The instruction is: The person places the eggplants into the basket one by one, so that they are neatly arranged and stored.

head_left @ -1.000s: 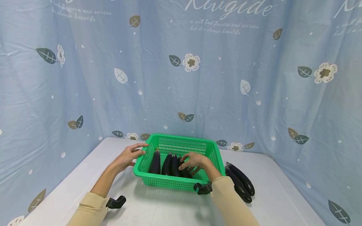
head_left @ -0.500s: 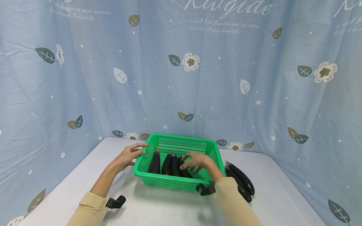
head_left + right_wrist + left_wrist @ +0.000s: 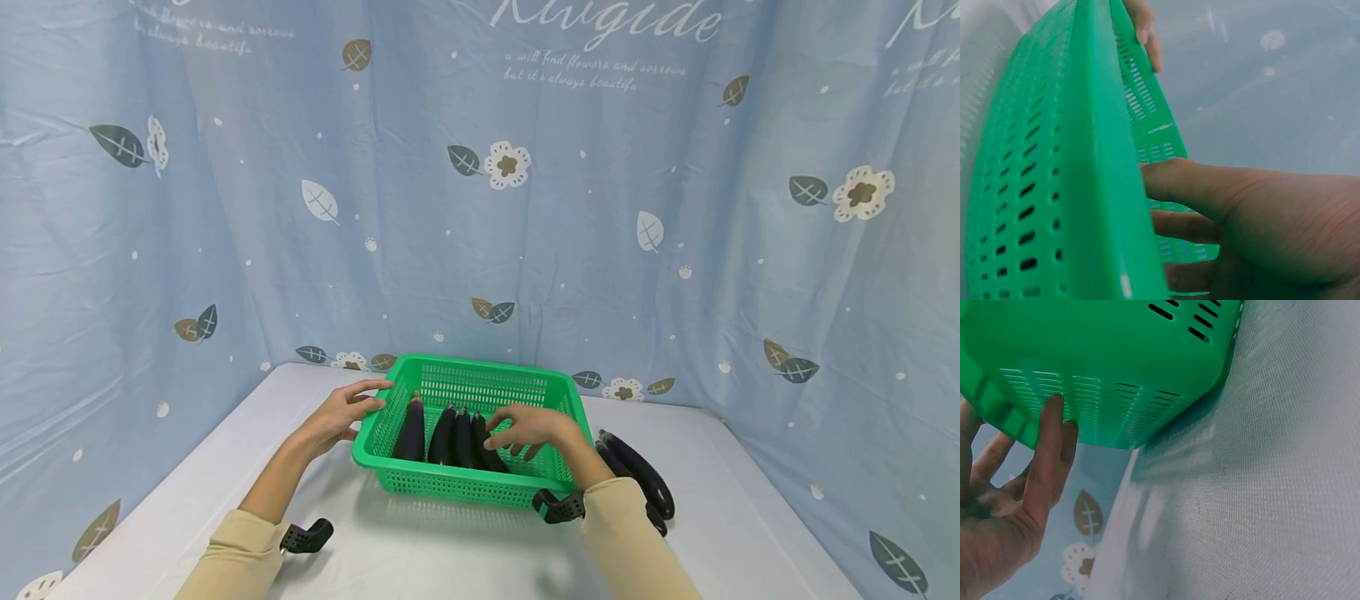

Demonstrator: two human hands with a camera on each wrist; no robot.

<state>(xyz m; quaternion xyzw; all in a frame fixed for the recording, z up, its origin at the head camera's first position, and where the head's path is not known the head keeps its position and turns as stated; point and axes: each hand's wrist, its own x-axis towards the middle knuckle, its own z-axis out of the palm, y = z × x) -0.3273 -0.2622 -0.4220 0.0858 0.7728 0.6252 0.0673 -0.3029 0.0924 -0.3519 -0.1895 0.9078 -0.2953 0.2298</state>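
A green perforated plastic basket (image 3: pixel 450 486) stands on the table with several dark purple eggplants (image 3: pixel 410 435) side by side inside. My left hand (image 3: pixel 337 417) holds its left rim, some fingers over the edge and others against the outer wall (image 3: pixel 1104 406) in the left wrist view. Above the basket's right half, my right hand (image 3: pixel 528 425) is loosely spread and holds nothing. Its thumb tip is right beside the rightmost eggplant (image 3: pixel 492 460). In the right wrist view the front rim (image 3: pixel 1107 137) hides part of the right fingers (image 3: pixel 1188 226).
Two more eggplants (image 3: pixel 641 471) lie on the white tabletop (image 3: pixel 720 508) right of the basket, partly behind my right forearm. A blue patterned curtain (image 3: pixel 585 208) hangs behind and along both sides. Black camera mounts (image 3: pixel 307 537) sit at both wrists.
My right hand has lifted off the rightmost eggplant and drawn slightly right, its fingers loosening; more of that eggplant shows. The left hand and basket stay put.
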